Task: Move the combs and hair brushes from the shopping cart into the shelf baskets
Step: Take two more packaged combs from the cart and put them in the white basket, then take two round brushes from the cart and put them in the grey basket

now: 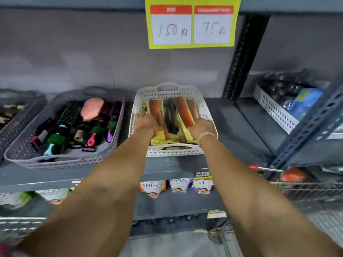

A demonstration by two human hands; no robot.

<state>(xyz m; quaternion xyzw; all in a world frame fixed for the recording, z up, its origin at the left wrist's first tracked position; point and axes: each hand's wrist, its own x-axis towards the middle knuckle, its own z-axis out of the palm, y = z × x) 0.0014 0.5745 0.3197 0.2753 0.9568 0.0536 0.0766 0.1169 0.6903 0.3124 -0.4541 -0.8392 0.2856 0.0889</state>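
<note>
Both sets of fingers down inside the white basket point(209, 115) among packaged combs point(183, 115). Left hand point(146, 120) spread, palm down, on the packs at the left side, fingers point(138, 115) apart and pressed flat on the packaging, not clamped on any one pack so far as can be seen. Red thread bracelet point(146, 127) around that wrist. Right hand point(201, 125) at the right side of the same stack, fingers tucked down against a brown comb; whether apart or closed on it cannot be told, since the knuckles hide them. Pale band point(206, 135) on the right wrist.

Between the two hands: brown and black combs in yellow card sleeves, lying lengthwise, side by side, filling the basket floor. Basket resting on a grey shelf point(232, 127), one handle at the far end and one at the near end.

Left of the left fingers, just beside the white basket: a grey basket point(20, 145) holding hair brushes point(68, 115), among them a round black one, a pink paddle and several with coloured handles. Far right of the right fingers, past a dark slotted upright point(243, 58): another white basket point(274, 110) with dark and blue items, blurred. Above the fingers: a yellow price sign point(192, 25) reading 150 and 75. Below and to the right of the right forearm: wire shopping cart point(306, 190) with a red-tipped handle. Below the shelf edge: a row of pouches point(153, 188).
</note>
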